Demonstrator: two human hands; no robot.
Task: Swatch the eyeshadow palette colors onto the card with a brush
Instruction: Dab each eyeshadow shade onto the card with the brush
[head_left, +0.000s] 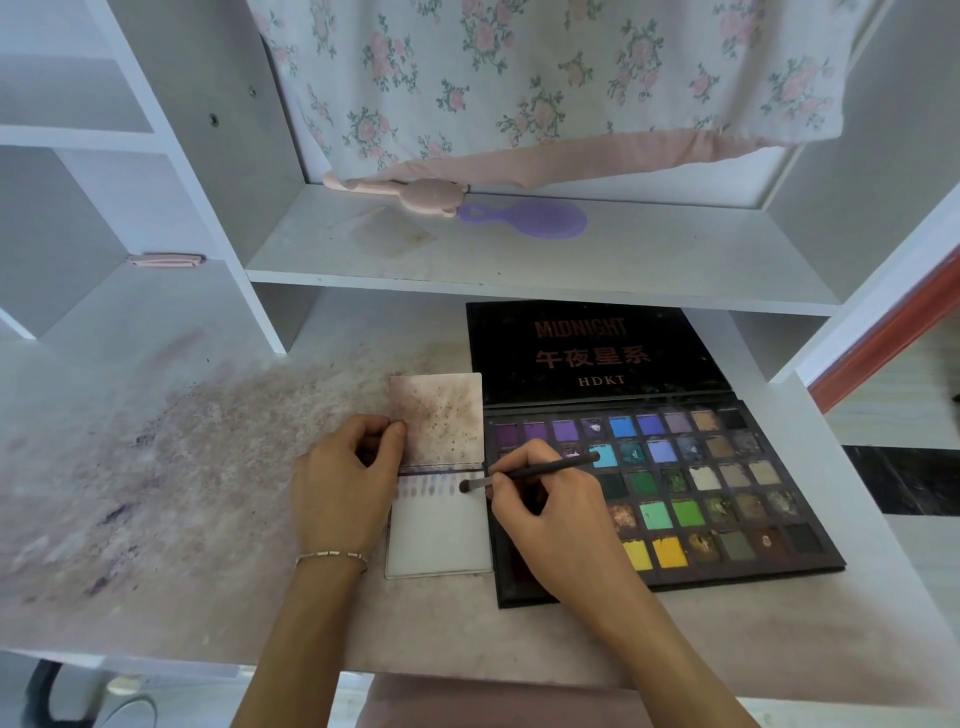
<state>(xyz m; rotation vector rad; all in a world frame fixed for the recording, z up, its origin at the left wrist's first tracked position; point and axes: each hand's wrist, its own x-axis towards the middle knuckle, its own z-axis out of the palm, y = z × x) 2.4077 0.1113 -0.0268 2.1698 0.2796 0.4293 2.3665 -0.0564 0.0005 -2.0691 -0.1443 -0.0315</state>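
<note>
Head view, only 1 camera here: the right hand (550, 512) pinches the brush (530, 474) like a pen, bristle tip down on the card (441, 540) at the right end of a row of faint purple swatches. The left hand (343, 486) grips the card's left edge, I guess so it doesn't slide. The open palette (727, 499) sits touching the card's right side on the table (182, 545), handy for reloading color.

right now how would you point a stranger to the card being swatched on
Start at the big open eyeshadow palette on the desk. The card lies flat against its left edge, under a stained flipped-up page. It alone carries a row of faint purple swatches along its top, where the brush tip rests.
</note>
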